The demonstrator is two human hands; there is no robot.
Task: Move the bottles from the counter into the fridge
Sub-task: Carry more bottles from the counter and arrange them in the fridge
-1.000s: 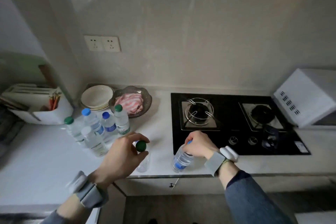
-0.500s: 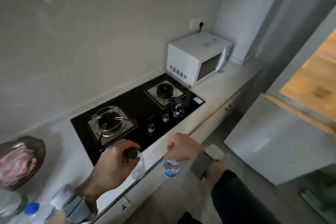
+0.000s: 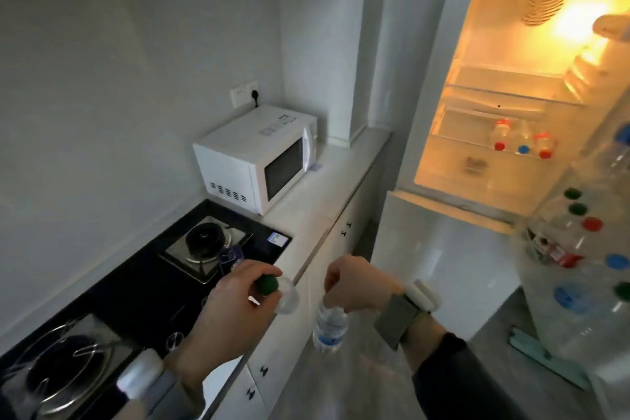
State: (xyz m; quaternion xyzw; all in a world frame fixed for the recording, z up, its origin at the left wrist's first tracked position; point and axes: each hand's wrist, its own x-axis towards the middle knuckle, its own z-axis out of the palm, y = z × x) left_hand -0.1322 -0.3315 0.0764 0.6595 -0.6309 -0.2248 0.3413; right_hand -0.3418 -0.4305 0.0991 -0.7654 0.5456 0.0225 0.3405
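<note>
Head view: the left hand (image 3: 231, 303) grips a green-capped bottle (image 3: 272, 286), the right hand (image 3: 354, 283) a blue-labelled bottle (image 3: 330, 324); neither is in the open fridge (image 3: 443, 85) yet, which already holds several bottles (image 3: 521, 143).

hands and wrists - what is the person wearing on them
Both hands are bare. The right hand has a grey wrist strap with a white rounded device on it, then a dark sleeve. The left hand has a similar grey strap with a white device.
</note>
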